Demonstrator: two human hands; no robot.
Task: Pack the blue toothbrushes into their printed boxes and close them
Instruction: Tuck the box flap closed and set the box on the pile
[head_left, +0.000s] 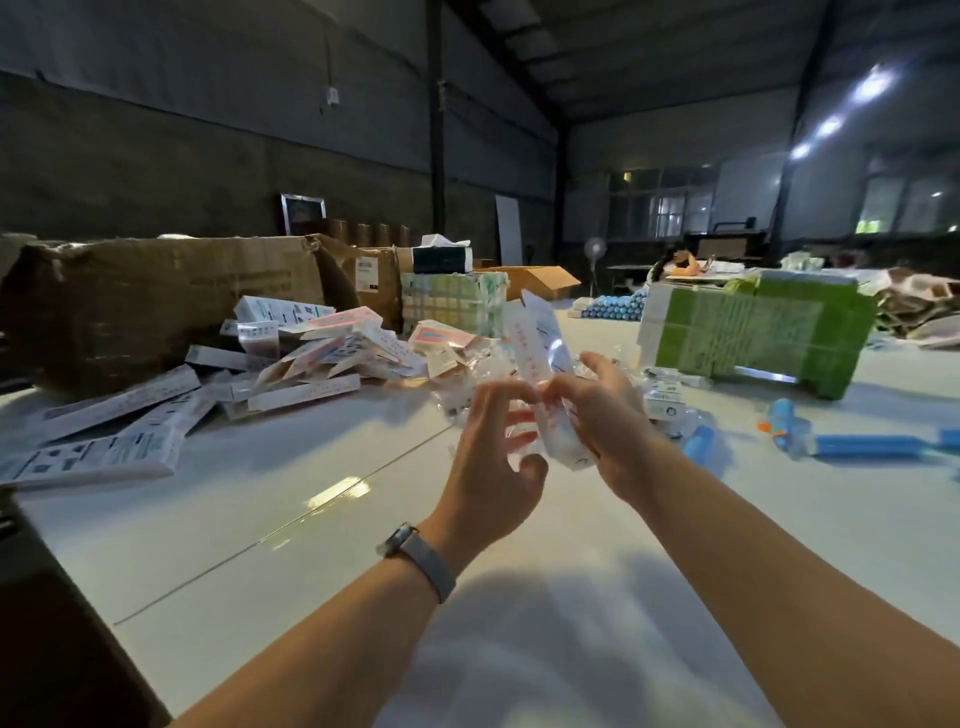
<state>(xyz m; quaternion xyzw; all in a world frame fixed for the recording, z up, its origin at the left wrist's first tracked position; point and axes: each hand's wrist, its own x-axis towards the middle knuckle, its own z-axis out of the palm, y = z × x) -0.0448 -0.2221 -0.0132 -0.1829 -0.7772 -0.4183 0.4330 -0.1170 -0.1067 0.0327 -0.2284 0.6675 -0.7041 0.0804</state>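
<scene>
A long printed white box (540, 358) is held upright and tilted above the white table (291, 493), its open top flap pointing away. My right hand (602, 415) grips its lower part from the right. My left hand (493, 441) holds its lower end from the left, fingertips curled at the box's bottom. Blue toothbrushes (862, 446) lie on the table to the right. Whether a toothbrush is inside the box cannot be told. A pile of printed boxes (311, 353) lies at the left.
Flat printed cartons (98, 447) lie at the near left. A large brown cardboard box (166, 306) stands behind the pile. A green block of stacked packs (758, 332) sits at the right. Clear plastic wrappers (467, 384) lie behind my hands.
</scene>
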